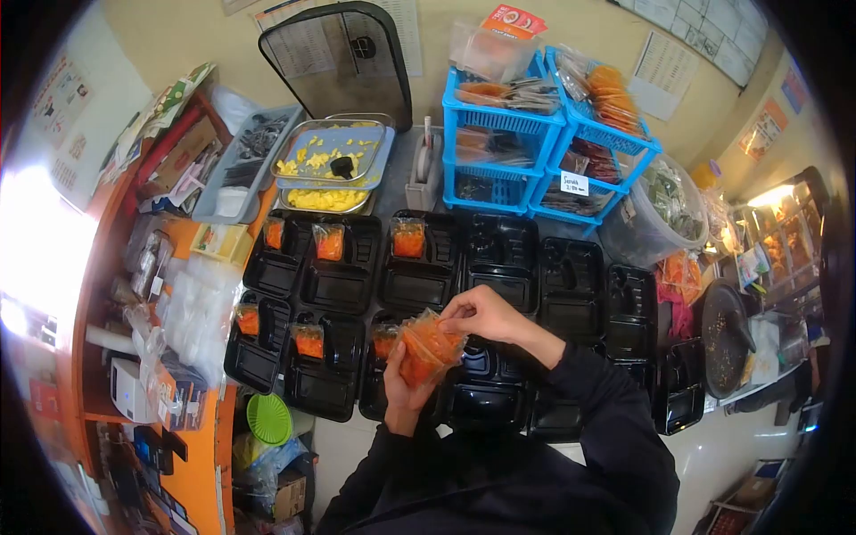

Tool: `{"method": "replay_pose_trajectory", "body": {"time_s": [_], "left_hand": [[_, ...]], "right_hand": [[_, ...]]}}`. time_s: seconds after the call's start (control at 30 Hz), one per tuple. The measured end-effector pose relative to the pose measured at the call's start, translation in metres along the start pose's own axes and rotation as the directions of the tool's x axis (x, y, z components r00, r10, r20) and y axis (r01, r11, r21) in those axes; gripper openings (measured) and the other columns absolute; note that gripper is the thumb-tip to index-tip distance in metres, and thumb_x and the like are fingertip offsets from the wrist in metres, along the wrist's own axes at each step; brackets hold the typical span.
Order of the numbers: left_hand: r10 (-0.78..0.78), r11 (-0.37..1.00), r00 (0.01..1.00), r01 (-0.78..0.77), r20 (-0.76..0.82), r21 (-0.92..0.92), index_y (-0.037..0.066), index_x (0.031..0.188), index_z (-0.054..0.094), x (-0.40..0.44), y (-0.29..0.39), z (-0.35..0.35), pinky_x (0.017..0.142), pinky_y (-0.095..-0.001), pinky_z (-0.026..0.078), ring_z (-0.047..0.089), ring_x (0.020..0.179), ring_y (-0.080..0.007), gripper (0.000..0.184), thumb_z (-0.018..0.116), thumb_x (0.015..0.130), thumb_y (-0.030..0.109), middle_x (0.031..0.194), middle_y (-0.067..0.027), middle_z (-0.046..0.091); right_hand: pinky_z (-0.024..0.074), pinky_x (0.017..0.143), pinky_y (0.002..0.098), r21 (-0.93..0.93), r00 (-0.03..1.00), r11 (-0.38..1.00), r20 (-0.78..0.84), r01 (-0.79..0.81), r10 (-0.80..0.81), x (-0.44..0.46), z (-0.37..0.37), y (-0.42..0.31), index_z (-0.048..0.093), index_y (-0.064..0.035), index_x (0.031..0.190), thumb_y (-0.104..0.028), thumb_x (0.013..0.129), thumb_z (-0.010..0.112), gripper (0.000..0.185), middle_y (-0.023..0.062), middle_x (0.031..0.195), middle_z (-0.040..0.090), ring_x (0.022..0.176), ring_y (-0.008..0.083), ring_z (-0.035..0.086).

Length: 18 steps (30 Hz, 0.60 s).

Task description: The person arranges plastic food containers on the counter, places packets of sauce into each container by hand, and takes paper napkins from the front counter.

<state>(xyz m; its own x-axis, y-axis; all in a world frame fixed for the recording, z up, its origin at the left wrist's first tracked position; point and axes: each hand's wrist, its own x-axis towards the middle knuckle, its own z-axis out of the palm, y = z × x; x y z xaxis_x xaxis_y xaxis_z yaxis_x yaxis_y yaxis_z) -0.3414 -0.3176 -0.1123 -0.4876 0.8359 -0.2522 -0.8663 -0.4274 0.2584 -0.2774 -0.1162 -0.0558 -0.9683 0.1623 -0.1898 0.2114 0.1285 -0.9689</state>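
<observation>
The left hand (401, 395) gripped a bunch of orange packets (423, 359), overlapped past counting and tilted up toward the right hand (481, 316), whose grip pinched its top edge. Beyond both grips ran six black trays (510, 290), the left three bearing single packets (408, 241); three more packets (308, 341) lay leftward in nearer trays (319, 394).

Sachets (408, 241) lie in the left-hand trays (337, 291)

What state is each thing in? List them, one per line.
Left hand: gripping orange sachets
Right hand: pinched at the bunch
Orange sachets: bunched, filled
Black trays: lidless, leftmost ones holding sachets
Yellow food: in loose pieces
Blue racks: stacked, loaded
Clear tub: uncovered, filled
</observation>
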Motion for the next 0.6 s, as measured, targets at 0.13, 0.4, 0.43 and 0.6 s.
{"method": "replay_pose_trajectory", "body": {"time_s": [0.13,0.4,0.43,0.6], "left_hand": [[-0.017,1.0,0.998,0.017,0.062,-0.006,0.004,0.136,0.042,0.001,-0.009,-0.006,0.105,-0.052,0.039,0.048,0.126,-0.0328,0.051,0.052,0.095,0.033,0.136,-0.0161,0.049],[0.002,0.998,0.986,0.009,0.168,-0.065,0.004,0.127,0.05,-0.002,-0.01,-0.044,0.105,-0.0504,0.04,0.051,0.123,-0.0328,0.046,0.058,0.091,0.032,0.13,-0.0164,0.054],[-0.012,0.995,0.976,0.034,0.219,-0.097,0.004,0.125,0.051,0.001,-0.01,-0.054,0.106,-0.052,0.039,0.051,0.123,-0.0331,0.045,0.058,0.09,0.032,0.129,-0.0158,0.054],[-0.043,0.982,0.971,0.084,0.234,-0.17,0.011,0.129,0.051,-0.001,-0.02,0.007,0.109,-0.0662,0.024,0.047,0.125,-0.0338,0.045,0.058,0.089,0.033,0.133,-0.0118,0.052]], "right_hand": [[0.0554,0.073,0.026,0.293,0.984,0.94,0.06,-0.177,0.166,-0.013,-0.005,0.003,0.066,-0.0019,0.104,-0.018,0.092,0.065,0.02,0.0019,0.09,0.066,0.084,0.0108,0.065],[0.0564,0.078,0.0292,-0.004,0.99,0.997,0.121,0.076,-0.075,-0.042,-0.002,-0.023,0.063,-0.0016,0.114,-0.014,0.094,0.061,0.023,0.0054,0.103,0.066,0.09,0.0122,0.064],[0.0562,0.079,0.0291,-0.13,0.985,0.982,0.129,0.134,-0.117,-0.045,-0.001,-0.023,0.063,-0.0012,0.113,-0.012,0.094,0.06,0.022,0.0057,0.101,0.068,0.088,0.0122,0.065],[0.0577,0.063,0.0257,-0.001,0.969,0.993,-0.218,0.121,-0.119,-0.031,-0.034,-0.007,0.065,0.0011,0.104,-0.005,0.093,0.057,0.015,0.0064,0.092,0.067,0.081,0.0112,0.065]]}}
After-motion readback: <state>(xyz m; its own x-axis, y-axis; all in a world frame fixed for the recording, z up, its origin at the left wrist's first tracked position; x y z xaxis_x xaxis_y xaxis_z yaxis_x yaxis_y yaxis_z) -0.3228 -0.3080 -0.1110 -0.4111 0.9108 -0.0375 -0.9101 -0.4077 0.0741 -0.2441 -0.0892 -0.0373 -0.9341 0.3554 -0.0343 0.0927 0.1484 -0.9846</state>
